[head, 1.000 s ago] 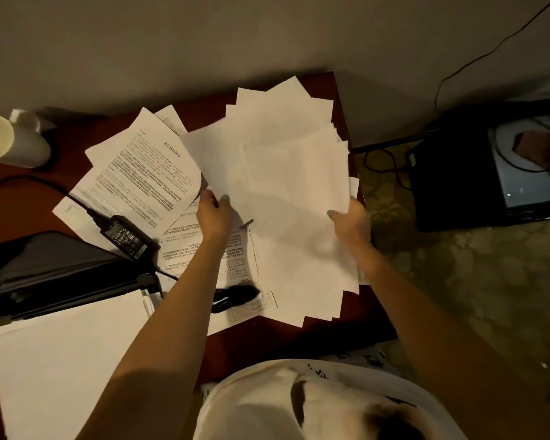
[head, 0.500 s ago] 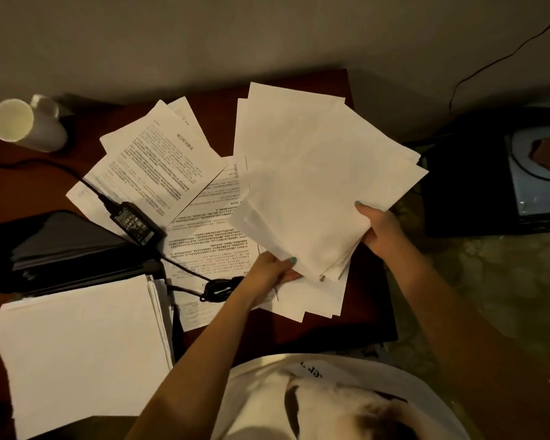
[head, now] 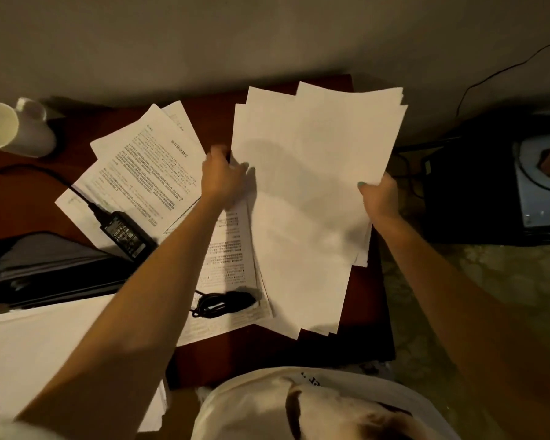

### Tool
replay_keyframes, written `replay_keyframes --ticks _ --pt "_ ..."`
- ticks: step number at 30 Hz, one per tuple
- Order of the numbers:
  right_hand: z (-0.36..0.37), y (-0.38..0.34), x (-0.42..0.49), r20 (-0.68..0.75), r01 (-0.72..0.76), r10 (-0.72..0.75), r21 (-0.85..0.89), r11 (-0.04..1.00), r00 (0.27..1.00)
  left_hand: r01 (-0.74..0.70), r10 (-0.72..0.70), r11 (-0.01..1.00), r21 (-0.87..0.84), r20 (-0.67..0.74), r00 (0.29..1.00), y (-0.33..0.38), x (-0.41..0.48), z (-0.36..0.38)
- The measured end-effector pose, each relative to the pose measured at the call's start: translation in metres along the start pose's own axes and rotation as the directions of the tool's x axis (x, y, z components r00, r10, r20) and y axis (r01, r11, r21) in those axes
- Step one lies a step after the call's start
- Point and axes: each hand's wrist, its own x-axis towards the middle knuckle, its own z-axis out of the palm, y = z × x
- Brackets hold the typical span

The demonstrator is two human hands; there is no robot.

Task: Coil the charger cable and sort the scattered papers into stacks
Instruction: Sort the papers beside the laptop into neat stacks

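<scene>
Over the red-brown wooden table (head: 23, 198) our left hand (head: 223, 181) and right hand (head: 379, 198) grip the fanned white paper sheaf (head: 305, 192) between them, its length running away from us.

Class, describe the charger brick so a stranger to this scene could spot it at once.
On the dark red desk, find the printed pages left of the left hand. The charger brick lies on their near edge. It is the only small black labelled block among white sheets, with a cable at its far end.
</scene>
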Motion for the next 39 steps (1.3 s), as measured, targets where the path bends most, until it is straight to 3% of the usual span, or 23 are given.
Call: replay_keyframes --ticks 4,8,11,13,16,20,23,27,29,31,39 --pt "0.023 -0.011 0.015 -0.111 -0.003 0.002 -0.011 1.0 0.994 0.004 -0.004 1.0 -0.01 -0.06 0.998 0.029 0.046 0.004" --pt "0.039 -0.013 0.022 -0.068 0.022 -0.031 -0.135 0.991 0.997 0.112 -0.1 0.991 -0.074 0.145 0.984 0.061 0.057 0.006" --pt "0.04 -0.011 0.024 -0.028 0.072 -0.079 -0.197 0.978 0.996 0.075 -0.066 0.997 -0.021 0.274 0.959 0.069 0.052 0.013" --pt "0.037 -0.01 0.026 -0.078 0.077 -0.103 -0.281 0.957 0.992 -0.005 -0.01 0.999 0.053 0.281 0.96 0.07 0.044 0.019" --pt "0.025 -0.003 0.012 -0.113 -0.084 0.043 -0.397 0.914 0.993 -0.058 0.038 0.997 0.052 0.33 0.943 0.066 0.022 0.031" --pt "-0.001 0.034 -0.023 -0.106 -0.194 0.175 -0.21 0.958 0.979 0.031 -0.024 0.999 -0.011 0.401 0.916 0.047 -0.02 0.054" --pt "-0.025 0.066 -0.054 -0.171 -0.385 0.351 -0.249 0.889 0.921 0.051 -0.013 0.995 -0.09 0.385 0.923 0.028 -0.052 0.069" --pt "-0.052 0.109 -0.093 -0.082 -0.461 0.462 0.027 0.887 0.883 -0.072 0.082 0.997 -0.042 0.372 0.925 0.015 -0.079 0.074" --pt "-0.059 0.125 -0.111 -0.053 -0.419 0.419 0.018 0.908 0.906 -0.182 0.163 0.983 0.03 0.312 0.936 0.009 -0.086 0.074" --pt "-0.061 0.13 -0.127 -0.125 -0.33 0.327 -0.002 0.944 0.937 -0.23 0.209 0.97 0.078 0.209 0.955 0.003 -0.089 0.072" --pt "-0.048 0.155 -0.171 -0.182 -0.303 0.288 -0.054 0.952 0.94 -0.079 0.077 0.936 0.343 0.021 0.997 -0.01 -0.103 0.083"
